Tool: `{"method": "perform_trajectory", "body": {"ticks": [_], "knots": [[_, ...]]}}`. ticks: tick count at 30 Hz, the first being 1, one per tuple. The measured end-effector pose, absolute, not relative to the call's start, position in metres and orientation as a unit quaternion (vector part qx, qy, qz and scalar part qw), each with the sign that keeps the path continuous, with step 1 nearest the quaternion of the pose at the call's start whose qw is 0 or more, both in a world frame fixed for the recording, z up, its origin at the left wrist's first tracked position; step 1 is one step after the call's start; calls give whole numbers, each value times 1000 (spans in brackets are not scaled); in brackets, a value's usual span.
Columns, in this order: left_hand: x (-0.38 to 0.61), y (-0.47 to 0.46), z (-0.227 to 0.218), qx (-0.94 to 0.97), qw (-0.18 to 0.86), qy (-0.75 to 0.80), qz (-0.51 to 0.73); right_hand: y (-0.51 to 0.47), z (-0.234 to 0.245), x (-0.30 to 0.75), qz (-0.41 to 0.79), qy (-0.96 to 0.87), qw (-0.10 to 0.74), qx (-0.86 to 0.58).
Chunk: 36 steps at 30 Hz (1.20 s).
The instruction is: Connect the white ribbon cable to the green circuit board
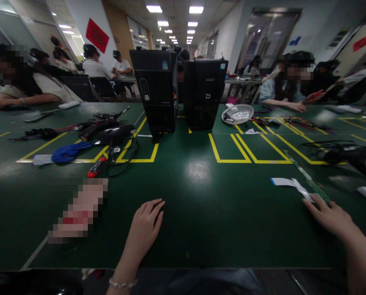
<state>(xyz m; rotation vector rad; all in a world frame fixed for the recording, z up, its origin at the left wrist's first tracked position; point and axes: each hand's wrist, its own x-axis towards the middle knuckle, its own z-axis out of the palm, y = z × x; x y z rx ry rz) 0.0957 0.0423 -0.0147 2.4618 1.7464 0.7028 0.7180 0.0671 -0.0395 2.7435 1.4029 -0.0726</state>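
Observation:
My left hand (145,223) lies on the green tabletop, palm down, its fingers stretched out and nothing in them. On the right, my right hand (332,215) has its fingers around the near end of a long, narrow green circuit board (308,178). The board slants away toward the yellow floor-style tape lines. A white flat ribbon cable (285,182) with a blue tip runs leftward from beside the board near my fingertips. How firmly the fingers grip the board is partly hidden.
Two black computer towers (154,90) stand at the back centre. A red-black screwdriver (97,167), a blue glove (69,151) and black cables lie left. A pale round basket (237,114) is back right; black cabled equipment (349,155) lies right. People sit across the table.

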Motion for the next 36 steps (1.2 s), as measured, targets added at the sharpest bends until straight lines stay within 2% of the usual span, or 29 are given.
{"method": "perform_trajectory", "body": {"ticks": [6,13,36], "knots": [[96,41,-14,793,22,563,230,72,-29,720,-60,427,5,902],[96,42,-15,792,20,565,230,67,-17,697,-19,412,-25,911],[95,41,-15,791,24,563,238,64,-13,686,-19,411,-46,910]]}}
